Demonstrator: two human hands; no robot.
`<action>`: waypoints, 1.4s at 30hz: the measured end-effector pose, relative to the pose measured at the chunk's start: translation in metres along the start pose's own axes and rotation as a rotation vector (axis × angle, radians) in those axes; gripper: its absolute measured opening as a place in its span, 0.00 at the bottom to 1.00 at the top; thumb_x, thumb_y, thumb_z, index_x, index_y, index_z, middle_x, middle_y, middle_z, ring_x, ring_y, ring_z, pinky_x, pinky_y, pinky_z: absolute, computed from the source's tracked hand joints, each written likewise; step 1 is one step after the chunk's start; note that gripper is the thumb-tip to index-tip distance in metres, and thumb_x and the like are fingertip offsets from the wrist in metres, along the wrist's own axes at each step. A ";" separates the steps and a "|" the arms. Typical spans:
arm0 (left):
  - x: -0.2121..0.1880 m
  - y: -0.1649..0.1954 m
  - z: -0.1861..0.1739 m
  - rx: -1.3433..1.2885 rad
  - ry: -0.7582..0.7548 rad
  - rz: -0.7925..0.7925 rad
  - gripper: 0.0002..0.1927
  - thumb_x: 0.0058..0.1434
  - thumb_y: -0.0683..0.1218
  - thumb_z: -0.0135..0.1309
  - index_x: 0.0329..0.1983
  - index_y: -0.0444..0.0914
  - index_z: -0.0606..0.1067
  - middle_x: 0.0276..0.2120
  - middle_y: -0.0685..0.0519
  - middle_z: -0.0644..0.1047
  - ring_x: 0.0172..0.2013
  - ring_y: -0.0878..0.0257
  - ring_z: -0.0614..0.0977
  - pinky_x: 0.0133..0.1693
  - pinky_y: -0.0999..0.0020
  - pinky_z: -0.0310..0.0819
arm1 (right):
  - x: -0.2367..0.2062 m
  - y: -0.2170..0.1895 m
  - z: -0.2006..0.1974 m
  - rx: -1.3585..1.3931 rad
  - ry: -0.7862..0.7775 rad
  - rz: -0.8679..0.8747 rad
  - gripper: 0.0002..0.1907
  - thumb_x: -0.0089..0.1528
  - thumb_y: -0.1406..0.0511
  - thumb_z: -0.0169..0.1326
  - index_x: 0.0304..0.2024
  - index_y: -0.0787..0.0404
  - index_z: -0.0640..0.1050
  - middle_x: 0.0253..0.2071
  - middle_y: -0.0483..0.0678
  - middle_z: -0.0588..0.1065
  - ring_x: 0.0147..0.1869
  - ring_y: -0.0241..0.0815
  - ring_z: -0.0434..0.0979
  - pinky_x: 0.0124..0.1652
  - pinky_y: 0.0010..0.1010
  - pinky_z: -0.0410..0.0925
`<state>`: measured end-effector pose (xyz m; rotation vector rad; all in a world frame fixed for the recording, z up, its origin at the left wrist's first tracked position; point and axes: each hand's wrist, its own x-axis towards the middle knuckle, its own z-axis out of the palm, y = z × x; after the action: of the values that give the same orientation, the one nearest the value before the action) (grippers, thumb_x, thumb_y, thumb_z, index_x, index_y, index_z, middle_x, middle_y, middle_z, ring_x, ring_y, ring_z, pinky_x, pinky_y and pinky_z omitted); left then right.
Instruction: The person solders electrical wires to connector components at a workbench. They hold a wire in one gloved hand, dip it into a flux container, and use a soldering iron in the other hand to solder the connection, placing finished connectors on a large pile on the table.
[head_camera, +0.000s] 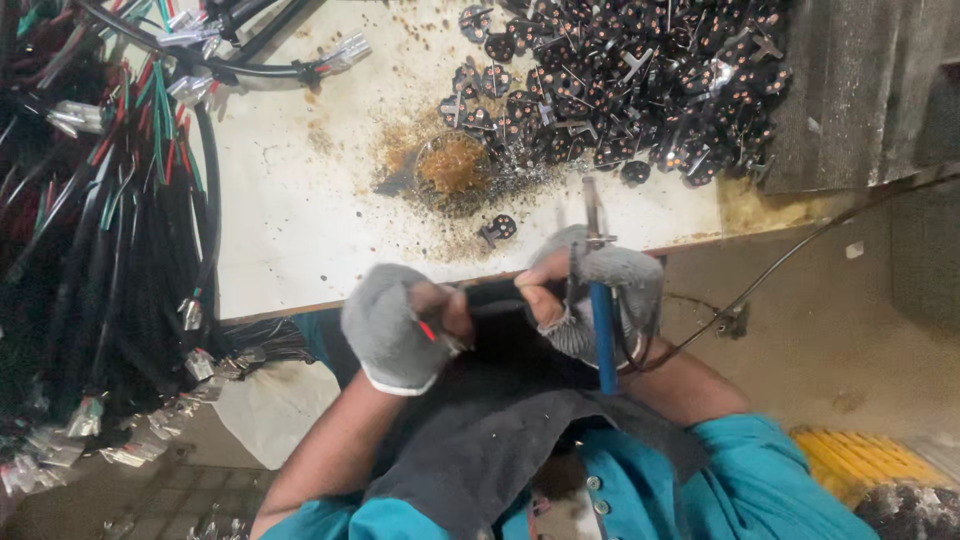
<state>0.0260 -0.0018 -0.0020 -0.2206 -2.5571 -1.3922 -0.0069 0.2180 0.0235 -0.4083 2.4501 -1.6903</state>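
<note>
My left hand (395, 325), in a grey fingerless glove, pinches the end of a black cable (495, 298) with red wire showing at the fingertips. My right hand (590, 295), also gloved in grey, grips a blue-handled soldering iron (601, 330) whose metal tip (593, 205) points up over the table edge, and it touches the same cable. Both hands meet just below the front edge of the white worktable (300, 200). A dark cloth (480, 430) lies over my lap under the hands.
A heap of black plug inserts with metal pins (640, 80) covers the table's far right. A small round dish of brown residue (452, 165) sits mid-table, one loose insert (497, 230) near it. Bundles of black cables with coloured wires (100, 220) hang at left. A thin cord (800, 250) runs right.
</note>
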 end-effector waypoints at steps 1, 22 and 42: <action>0.005 -0.002 -0.003 0.041 0.040 -0.031 0.12 0.58 0.37 0.65 0.30 0.43 0.72 0.24 0.54 0.72 0.28 0.55 0.75 0.33 0.61 0.68 | 0.002 0.000 -0.001 -0.060 0.058 -0.018 0.04 0.65 0.66 0.61 0.37 0.60 0.80 0.33 0.47 0.79 0.38 0.40 0.81 0.41 0.32 0.74; 0.047 -0.022 0.004 0.055 0.107 -0.189 0.09 0.58 0.38 0.65 0.32 0.38 0.74 0.30 0.49 0.75 0.33 0.53 0.78 0.37 0.61 0.72 | 0.028 0.025 -0.003 -0.490 -0.152 -0.381 0.12 0.55 0.70 0.63 0.40 0.53 0.78 0.45 0.50 0.82 0.31 0.51 0.74 0.32 0.43 0.63; 0.025 0.007 0.011 0.173 -0.271 -0.134 0.12 0.47 0.46 0.66 0.32 0.45 0.76 0.28 0.52 0.74 0.30 0.50 0.79 0.31 0.56 0.70 | -0.003 0.031 -0.016 -0.542 -0.091 -0.369 0.30 0.64 0.39 0.48 0.40 0.56 0.81 0.30 0.48 0.73 0.35 0.53 0.74 0.38 0.45 0.64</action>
<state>0.0019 0.0125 0.0047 -0.2265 -2.9471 -1.2483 -0.0133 0.2437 -0.0001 -1.0262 2.8663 -1.0314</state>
